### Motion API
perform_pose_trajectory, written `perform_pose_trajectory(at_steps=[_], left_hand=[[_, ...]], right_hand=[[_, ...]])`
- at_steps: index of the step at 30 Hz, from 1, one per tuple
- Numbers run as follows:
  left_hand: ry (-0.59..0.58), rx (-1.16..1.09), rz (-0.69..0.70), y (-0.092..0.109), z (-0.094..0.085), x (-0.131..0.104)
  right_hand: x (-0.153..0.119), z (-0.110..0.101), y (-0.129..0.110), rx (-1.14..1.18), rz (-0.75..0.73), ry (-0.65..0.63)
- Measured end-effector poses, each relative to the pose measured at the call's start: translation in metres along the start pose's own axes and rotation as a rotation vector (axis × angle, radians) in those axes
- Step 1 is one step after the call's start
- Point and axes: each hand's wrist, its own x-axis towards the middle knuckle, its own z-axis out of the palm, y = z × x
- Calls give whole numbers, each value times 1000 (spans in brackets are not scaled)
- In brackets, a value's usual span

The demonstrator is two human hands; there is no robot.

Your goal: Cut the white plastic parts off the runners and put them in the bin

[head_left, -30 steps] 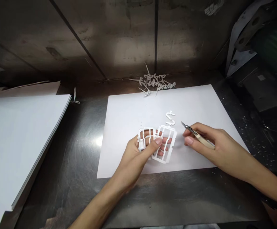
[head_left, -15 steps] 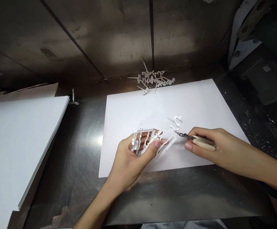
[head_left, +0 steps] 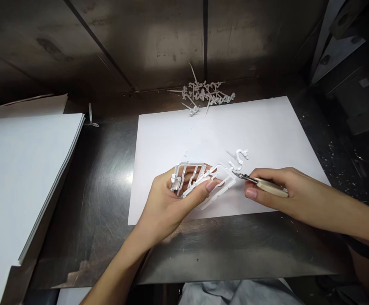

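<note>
My left hand [head_left: 174, 201] is closed around a white plastic frame part [head_left: 190, 164] with thin crossbars, its thumb pressed on the middle. A curved white sprue piece [head_left: 239, 159] sticks out beyond the part's upper right corner; whether the two are still joined I cannot tell. My right hand [head_left: 278, 186] grips a pair of nippers [head_left: 271, 187] with cream handles. The metal jaws meet the part's corner, close by the sprue. Whether the jaws are closed is too small to see. Both hands are over a white sheet of paper [head_left: 159, 135].
A heap of cut white sprues [head_left: 203, 93] lies behind the sheet, against the metal wall [head_left: 168, 42]. At the left stands a stack of white paper [head_left: 28, 169]. Small white scraps [head_left: 325, 159] dot the dark metal bench [head_left: 104, 169] at the right.
The whole view has shifted slightly, with the bench appearing higher. Both hands keep nearly the same pose, and the curved sprue has turned a little beside the nipper tips.
</note>
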Motion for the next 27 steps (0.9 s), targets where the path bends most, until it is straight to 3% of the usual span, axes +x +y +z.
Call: perform_pose_trajectory(at_steps=[17,23,27], left_hand=[[1,119,18,-2,-1,-1],[-8,198,-10,-2,-1,-1],[13,221,-13,4,1,-3]], right_hand=[[-2,-2,-8,48,-22,-14],[-4,-4,-6,60,0,-170],[-8,-4,-8,76,38,-207]])
